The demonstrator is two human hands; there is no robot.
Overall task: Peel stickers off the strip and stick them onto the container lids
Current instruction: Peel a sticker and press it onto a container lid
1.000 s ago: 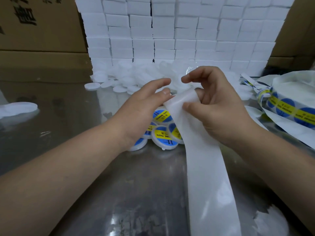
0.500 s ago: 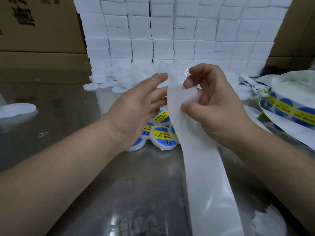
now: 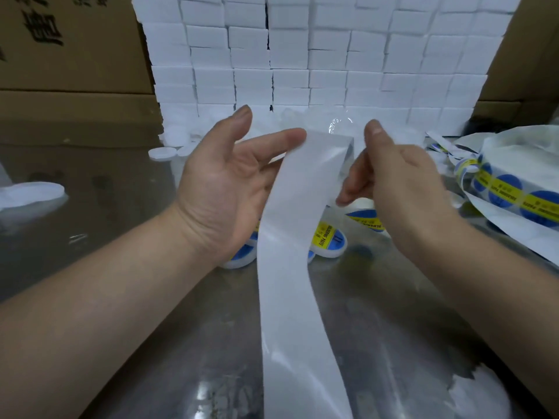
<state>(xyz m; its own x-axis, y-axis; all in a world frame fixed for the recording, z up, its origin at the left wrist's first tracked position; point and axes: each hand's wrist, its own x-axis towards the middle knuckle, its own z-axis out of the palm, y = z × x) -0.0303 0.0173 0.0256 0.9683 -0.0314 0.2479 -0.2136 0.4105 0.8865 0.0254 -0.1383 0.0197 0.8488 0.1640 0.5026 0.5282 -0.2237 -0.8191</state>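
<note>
Step in hand, by judgement: freeing a sticker at the top end of the strip (image 3: 287,267), which rises off the table (image 3: 211,358) to between the hands. The left hand (image 3: 223,189) is spread open, straight fingers backing the strip's upper left edge. The right hand (image 3: 399,182) sits curled at its upper right edge, and whether it grips anything cannot be determined. Labelled container lids (image 3: 329,237) lie just behind the strip and plain lids (image 3: 163,153) further beyond and left of it; the next move calls for a firm pinch on a sticker edge, then carrying it to a plain lid.
</note>
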